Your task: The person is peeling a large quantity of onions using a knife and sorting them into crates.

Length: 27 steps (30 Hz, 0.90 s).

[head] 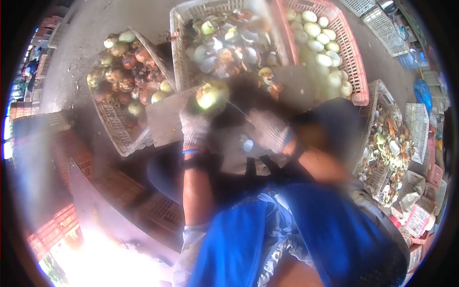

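My left hand [195, 123], in a pale knitted glove, holds up a partly peeled onion [211, 95] with yellow-green flesh showing. Its fingers are mostly hidden behind the onion. In my right hand [269, 130], also gloved, is a thin knife [236, 107] whose blade points towards the onion; the handle is covered by the glove. Beyond both hands a pale plastic crate [175, 46] holds onion skins and peelings [229, 53]. Below the onion a flat board [165, 118] reaches over the edge of the left crate. Blur hides the space between the hands.
Unpeeled onions [125, 68] fill a crate [114, 131] at the left. Peeled white onions [322, 39] lie in a pink crate [358, 80] at the right. Further right, another crate [374, 89] overflows with peelings [391, 143]. Stacked crates [417, 219] line the right side.
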### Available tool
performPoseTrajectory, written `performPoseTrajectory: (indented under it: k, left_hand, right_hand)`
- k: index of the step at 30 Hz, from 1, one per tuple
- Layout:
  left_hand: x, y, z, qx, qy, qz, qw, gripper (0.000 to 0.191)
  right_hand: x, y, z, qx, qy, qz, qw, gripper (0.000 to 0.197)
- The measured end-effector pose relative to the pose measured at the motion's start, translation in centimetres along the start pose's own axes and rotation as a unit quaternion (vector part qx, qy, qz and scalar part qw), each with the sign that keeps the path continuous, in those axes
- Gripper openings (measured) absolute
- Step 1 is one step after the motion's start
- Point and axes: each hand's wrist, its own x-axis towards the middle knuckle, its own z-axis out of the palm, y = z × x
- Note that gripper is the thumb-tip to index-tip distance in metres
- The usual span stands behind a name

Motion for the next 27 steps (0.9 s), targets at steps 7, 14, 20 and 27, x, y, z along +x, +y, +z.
performPoseTrajectory:
  k: [7,14,20,27]
  left_hand:
    - [-1.3,1.2,0.0,-0.02,-0.013,-0.023,0.999,0.046]
    - [-2.2,2.4,0.7,-0.083,-0.023,-0.065,0.994,0.039]
    - [-1.8,2.8,0.6,-0.137,-0.037,-0.086,0.986,0.05]
    - [-1.6,2.5,0.2,-0.103,-0.026,-0.077,0.991,0.044]
  right_hand:
    - [-2.9,-1.3,-4.8,0.002,0.067,-0.005,0.998,0.017]
    - [-1.3,2.3,-6.0,-0.222,-0.027,-0.071,0.972,0.034]
    - [-1.0,-0.5,-4.9,-0.196,-0.051,0.013,0.979,0.04]
    - [-0.7,-1.1,-4.6,-0.181,-0.031,0.013,0.983,0.038]
